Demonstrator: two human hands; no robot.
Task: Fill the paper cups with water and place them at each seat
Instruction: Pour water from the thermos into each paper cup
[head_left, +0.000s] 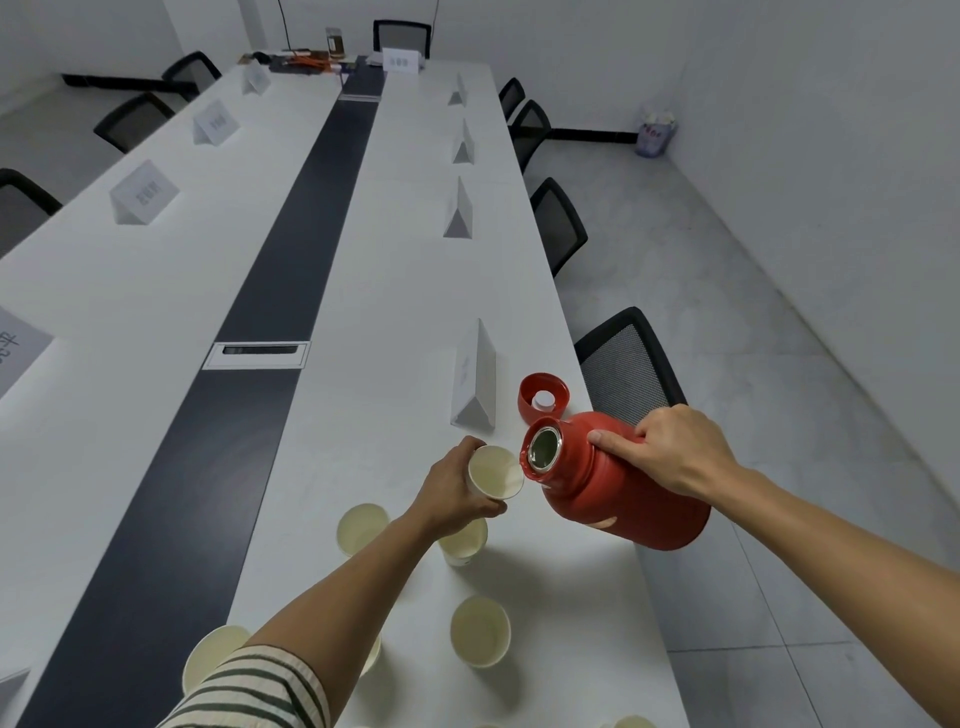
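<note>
Held cup: I see the cream paper cup lifted over the right half of the table and tipped sideways, mouth towards 3 o'clock. I cannot tell if it holds water.
Left hand: curled round the cup's wall from its 9 o'clock side.
Flask: the red round-bodied thermos flask is tilted, its open steel-rimmed mouth at the cup's rim.
Right hand: wrapped over the flask's upper side, one digit lying along its shoulder.
Lid: the red round flask cap lies hollow-side up at 1 o'clock.
Name card: a white folded tent card stands at 12 o'clock.
Spare cups: several stand upright between 5 and 8 o'clock.
Table: long white conference table with a dark centre strip.
Chair: a black mesh-backed chair is at 2 o'clock, beyond the table edge.
</note>
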